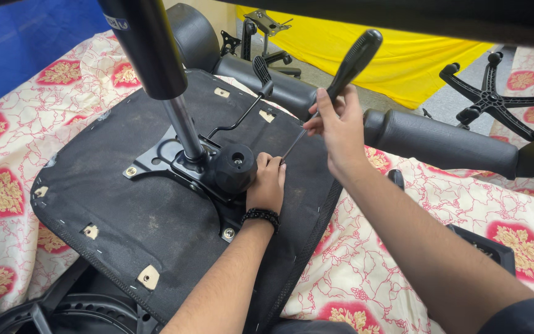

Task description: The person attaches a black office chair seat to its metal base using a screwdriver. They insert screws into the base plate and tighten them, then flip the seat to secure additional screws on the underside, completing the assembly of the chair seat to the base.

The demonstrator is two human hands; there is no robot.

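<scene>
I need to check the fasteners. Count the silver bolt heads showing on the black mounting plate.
2. One bolt head sits at the plate's left corner; another bolt head sits at the near corner, beside the left hand's wrist. Others may be hidden under that hand or the mechanism.

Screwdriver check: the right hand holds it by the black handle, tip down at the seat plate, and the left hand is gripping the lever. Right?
Not quite. In the head view the left hand rests by the black knob, not on the lever. The right hand does hold the screwdriver.

Black seat underside (125, 204), floral red-and-cream cloth (403, 247)
</scene>
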